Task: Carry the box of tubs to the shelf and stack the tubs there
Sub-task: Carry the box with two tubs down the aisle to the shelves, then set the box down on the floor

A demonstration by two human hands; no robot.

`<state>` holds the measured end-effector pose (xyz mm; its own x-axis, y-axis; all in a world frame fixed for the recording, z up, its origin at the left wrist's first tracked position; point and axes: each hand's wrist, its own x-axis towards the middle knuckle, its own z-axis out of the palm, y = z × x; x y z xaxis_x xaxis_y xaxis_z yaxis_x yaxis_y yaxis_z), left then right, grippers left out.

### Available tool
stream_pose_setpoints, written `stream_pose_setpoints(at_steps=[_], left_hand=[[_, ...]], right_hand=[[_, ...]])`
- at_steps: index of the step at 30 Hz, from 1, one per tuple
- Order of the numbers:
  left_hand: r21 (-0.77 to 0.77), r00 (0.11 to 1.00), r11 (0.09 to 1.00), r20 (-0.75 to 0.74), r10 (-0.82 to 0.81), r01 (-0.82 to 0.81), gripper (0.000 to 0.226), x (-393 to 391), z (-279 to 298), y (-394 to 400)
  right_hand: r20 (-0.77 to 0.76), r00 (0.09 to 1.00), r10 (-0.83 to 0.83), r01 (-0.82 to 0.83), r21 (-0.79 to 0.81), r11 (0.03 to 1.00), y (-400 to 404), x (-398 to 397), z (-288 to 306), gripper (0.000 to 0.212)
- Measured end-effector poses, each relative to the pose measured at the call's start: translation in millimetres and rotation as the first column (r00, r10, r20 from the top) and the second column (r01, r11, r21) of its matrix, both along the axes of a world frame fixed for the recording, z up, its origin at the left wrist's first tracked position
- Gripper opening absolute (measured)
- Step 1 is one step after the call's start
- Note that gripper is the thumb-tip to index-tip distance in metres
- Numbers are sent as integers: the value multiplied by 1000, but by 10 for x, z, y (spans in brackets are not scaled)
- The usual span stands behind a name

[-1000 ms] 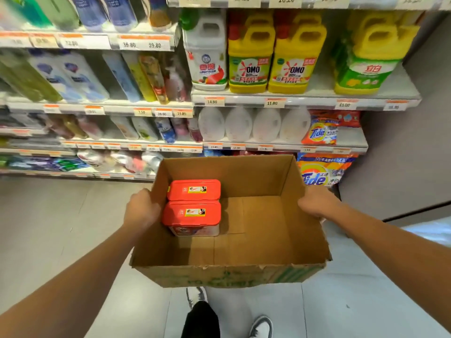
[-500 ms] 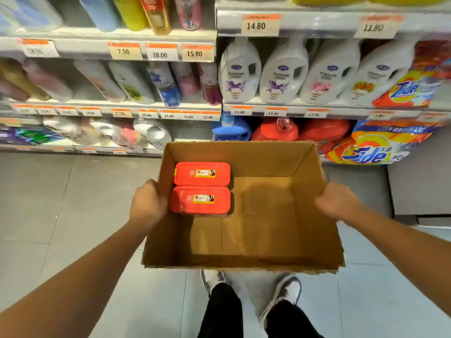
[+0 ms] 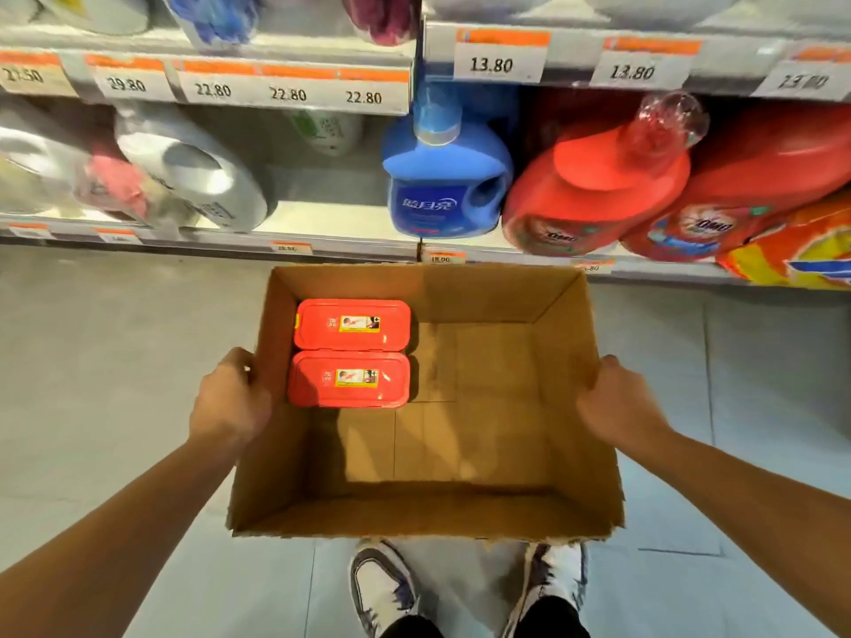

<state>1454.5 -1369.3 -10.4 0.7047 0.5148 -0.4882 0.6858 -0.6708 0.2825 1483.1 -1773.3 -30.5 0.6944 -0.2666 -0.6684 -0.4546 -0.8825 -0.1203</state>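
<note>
An open cardboard box [image 3: 575,453] hangs in front of me above the floor. My left hand [image 3: 228,396] grips its left wall and my right hand [image 3: 619,402] grips its right wall. Inside, against the far left corner, two red tubs with yellow labels sit side by side: the far tub [image 3: 352,324] and the near tub [image 3: 348,379]. The remainder of the box floor is bare cardboard. The bottom shelf [image 3: 322,218] of the store rack runs just beyond the box's far edge.
A blue detergent jug [image 3: 444,177] and red detergent jugs [image 3: 594,186] stand on the bottom shelf ahead and to the right. White refill bags [image 3: 189,168] lie on the left. A bare stretch of shelf lies between them. My shoes [image 3: 382,587] stand on grey floor tiles.
The view has dropped and closed in on the lowest shelves; the upper rows have left the frame. The box stays held the same way, tubs unmoved inside it.
</note>
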Motion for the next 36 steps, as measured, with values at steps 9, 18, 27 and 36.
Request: stream_pose_setpoints(at_steps=[9,18,27,36], left_hand=[[-21,999,999,21,35,-34,13,140,-846,75],[-79,994,995,86,68,-61,13,280,-1127,169],[-102,991,994,118,60,-48,37,270,-1082,122],[231,791,844,296,-535,484,42,335,-1101,18]], right_hand=[[32,999,-30,31,-30,999,130,73,-777,26],[58,996,-61,60,19,998,193,44,-1054,26],[298,933,-204,181,103,978,353,10,-909,62],[28,950,313,-289,467,836,1435,30,-1086,85]])
